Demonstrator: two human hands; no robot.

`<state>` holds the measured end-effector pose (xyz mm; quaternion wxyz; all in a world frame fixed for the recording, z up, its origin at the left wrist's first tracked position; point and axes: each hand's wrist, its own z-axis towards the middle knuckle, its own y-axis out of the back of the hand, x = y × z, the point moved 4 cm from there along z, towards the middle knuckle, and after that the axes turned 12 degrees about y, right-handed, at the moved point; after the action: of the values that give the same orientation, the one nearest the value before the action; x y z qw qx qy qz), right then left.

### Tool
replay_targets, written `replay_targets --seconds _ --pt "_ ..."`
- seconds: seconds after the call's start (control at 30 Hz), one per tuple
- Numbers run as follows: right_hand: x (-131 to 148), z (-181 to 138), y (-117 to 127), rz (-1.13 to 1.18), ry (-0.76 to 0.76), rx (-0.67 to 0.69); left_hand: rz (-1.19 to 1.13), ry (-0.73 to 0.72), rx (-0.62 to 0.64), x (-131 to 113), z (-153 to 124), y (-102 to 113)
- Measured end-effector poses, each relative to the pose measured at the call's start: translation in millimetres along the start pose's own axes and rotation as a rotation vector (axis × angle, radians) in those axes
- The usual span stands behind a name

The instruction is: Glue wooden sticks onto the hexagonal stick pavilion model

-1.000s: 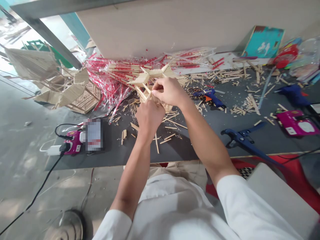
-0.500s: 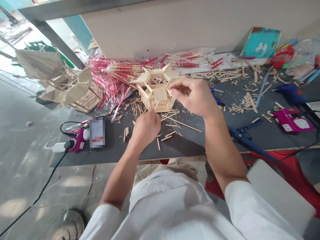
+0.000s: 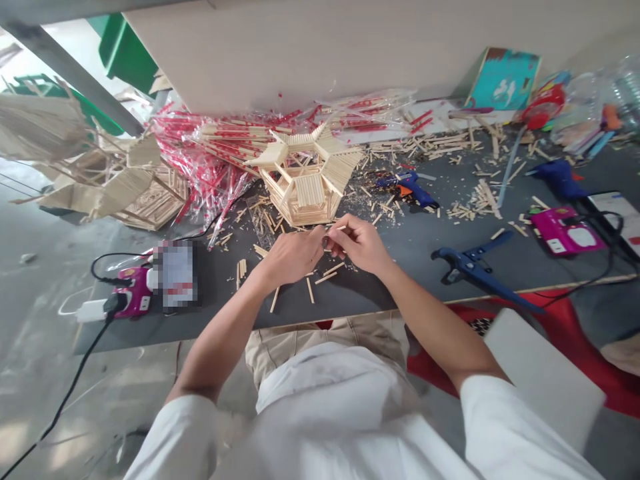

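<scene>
My left hand (image 3: 296,253) is closed over the bench, its fingertips meeting those of my right hand (image 3: 361,245). A short piece of wooden stick (image 3: 341,228) shows between the two pinches; its ends are hidden by the fingers. Just behind my hands stands a pavilion-like model (image 3: 310,190) built of thin wooden sticks, with a flared roof that is open in the middle. Neither hand touches it. Loose cut sticks (image 3: 330,273) lie below and around my hands.
A blue glue gun (image 3: 413,187) and a blue ratchet cutter (image 3: 475,267) lie to the right. A purple power strip (image 3: 133,293) and a phone (image 3: 179,273) sit at left. Behind are red-and-clear wrapped stick bundles (image 3: 210,143). A larger stick model (image 3: 120,173) stands far left.
My right hand has come down from the model's right side to meet my left hand in front of it. The view has shifted slightly, and the glue gun now shows fully.
</scene>
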<state>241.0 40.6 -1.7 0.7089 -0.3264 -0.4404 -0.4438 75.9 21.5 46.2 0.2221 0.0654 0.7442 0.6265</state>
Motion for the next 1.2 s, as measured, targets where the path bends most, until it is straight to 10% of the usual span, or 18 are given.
replay_targets --seconds 1.2 --pt "4.9 -4.7 -16.8 -0.056 0.148 -0.125 -0.09 0.012 -0.07 0.2 -9.3 3.3"
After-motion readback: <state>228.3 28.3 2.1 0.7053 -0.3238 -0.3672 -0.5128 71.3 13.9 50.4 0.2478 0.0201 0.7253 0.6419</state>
